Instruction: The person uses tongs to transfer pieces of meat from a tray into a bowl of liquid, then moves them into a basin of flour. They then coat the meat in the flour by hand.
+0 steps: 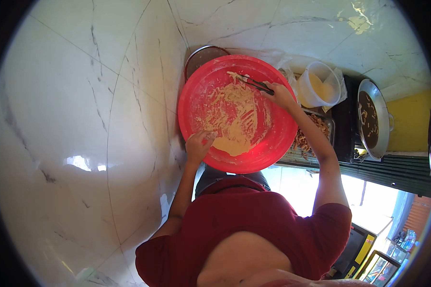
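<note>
A big red plastic basin (189, 103) is in front of my body, with pale yellow flour (234, 143) spread over its bottom. Flour-coated strips (225, 98) lie in its upper part. My right hand (280, 94) reaches over the right rim, closed around black-handled tongs (256, 84). The tongs' tips are over the far side of the basin, at a floury strip (233, 75). At the lower left, my left hand (199, 146) is just inside the rim with curled, flour-dusted fingers near the flour; what they pinch is too small to make out.
Right of the basin stand a white tub (316, 86) of yellowish batter and a metal tray (328, 136) of brown fried pieces. Farther right, a wide pan (385, 124) holds dark oil with pieces floating in it. A marbled tile wall (67, 119) borders the left side.
</note>
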Available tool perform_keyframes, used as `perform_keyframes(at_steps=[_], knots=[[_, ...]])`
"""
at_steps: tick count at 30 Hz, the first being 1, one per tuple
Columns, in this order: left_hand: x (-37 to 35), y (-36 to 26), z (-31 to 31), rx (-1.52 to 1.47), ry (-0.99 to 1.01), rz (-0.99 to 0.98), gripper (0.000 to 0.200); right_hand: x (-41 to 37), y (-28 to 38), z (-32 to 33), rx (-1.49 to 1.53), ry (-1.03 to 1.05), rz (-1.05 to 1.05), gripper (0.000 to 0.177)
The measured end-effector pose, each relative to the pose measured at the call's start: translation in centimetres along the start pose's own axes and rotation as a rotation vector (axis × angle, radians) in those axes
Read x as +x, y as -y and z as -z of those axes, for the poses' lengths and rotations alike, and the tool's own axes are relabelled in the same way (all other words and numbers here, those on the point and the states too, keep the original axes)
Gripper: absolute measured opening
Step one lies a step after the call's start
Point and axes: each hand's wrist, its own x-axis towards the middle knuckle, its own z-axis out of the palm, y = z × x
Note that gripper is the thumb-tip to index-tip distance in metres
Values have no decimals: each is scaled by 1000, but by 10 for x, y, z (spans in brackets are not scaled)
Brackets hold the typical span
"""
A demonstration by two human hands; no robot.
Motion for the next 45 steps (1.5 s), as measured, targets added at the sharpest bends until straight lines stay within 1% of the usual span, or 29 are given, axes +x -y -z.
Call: perform_keyframes(at_steps=[3,6,9,12,15,18,21,23,24,26,27,30,31,34,36,39,40,43,45], knots=[[0,-1,-1,31,-11,19,27,-13,-5,-6,-9,90,51,49],[-1,3,-5,55,-12,39,27,-17,-13,-7,64,35,-15,46],[-2,-1,-4,76,-28,53,27,-24,-12,-5,58,146,39,41],[-2,-3,-5,80,-48,61,28,-29,11,21,287,197,-171,35],[-4,4,-10,96,-76,61,28,-37,4,19,430,126,-186,33],[-4,8,-14,103,-85,75,28,-42,-6,11,488,23,-128,34],[-4,5,-14,111,-72,112,29,-48,2,20,421,129,-188,34],[-4,4,-14,114,-73,127,29,-48,-17,2,458,6,-132,35],[-4,3,-14,110,-87,129,30,-45,-17,4,473,-56,-100,35],[-5,3,-15,107,-100,139,30,-46,-18,11,697,75,-252,36],[-6,4,-16,108,-99,142,30,-48,-12,19,808,141,-332,37],[-2,1,-17,89,-105,174,33,-55,-5,40,1035,173,-414,39],[-2,-2,-18,80,-105,189,34,-58,-6,44,1056,168,-416,37],[3,-16,-27,-238,-107,326,36,-67,-10,62,1095,109,-412,32],[9,-23,-41,-328,-66,287,37,-75,-10,84,1087,24,-400,30],[20,-33,-69,-481,20,286,35,-92,-35,127,1053,69,-370,28],[27,-36,-80,-534,56,297,34,-97,-40,138,1044,-10,-376,26],[52,-49,-114,-549,143,168,31,-117,-51,184,1061,-126,-526,25],[70,-64,-132,-499,181,119,29,-129,-71,212,1089,-123,-558,27]])
